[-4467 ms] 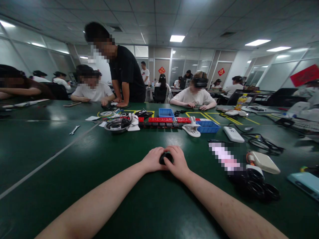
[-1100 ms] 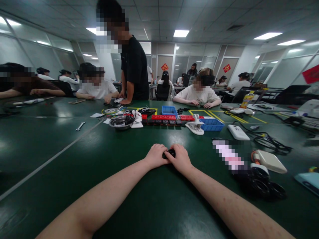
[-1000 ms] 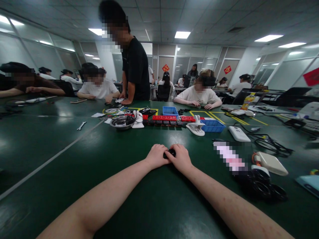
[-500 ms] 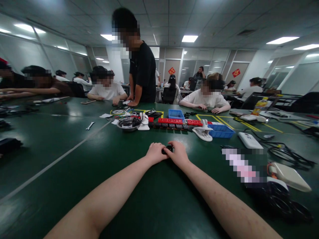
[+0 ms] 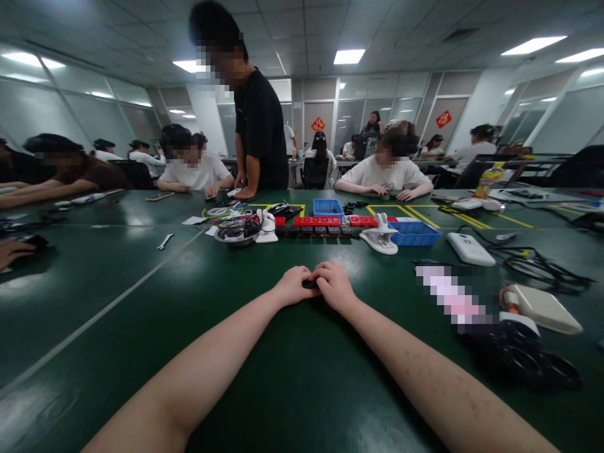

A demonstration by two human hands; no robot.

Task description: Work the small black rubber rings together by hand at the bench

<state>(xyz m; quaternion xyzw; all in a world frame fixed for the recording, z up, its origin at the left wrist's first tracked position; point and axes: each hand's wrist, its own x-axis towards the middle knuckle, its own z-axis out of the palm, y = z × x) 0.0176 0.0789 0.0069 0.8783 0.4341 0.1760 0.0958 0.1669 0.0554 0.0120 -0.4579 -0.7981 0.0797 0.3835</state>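
Both my hands meet over the green table (image 5: 226,390), in front of a row of red and black blocks. Between them is a small black object (image 5: 310,284), mostly covered by fingers, so its kind cannot be made out. My left hand (image 5: 292,287) is closed around its left side. My right hand (image 5: 335,287) curls over it from the right, with fingertips touching those of the left.
Beyond my hands stand a white clip (image 5: 380,236), blue bins (image 5: 415,233) and a round dish of cables (image 5: 234,233). A wrench (image 5: 165,241) lies left. On the right are a white device (image 5: 470,249) and black cable coils (image 5: 523,358). Co-workers sit opposite; one person (image 5: 262,132) stands.
My right hand has turned over the black object and now covers more of it. The whole view has shifted slightly. A co-worker's hand now shows at the left edge.
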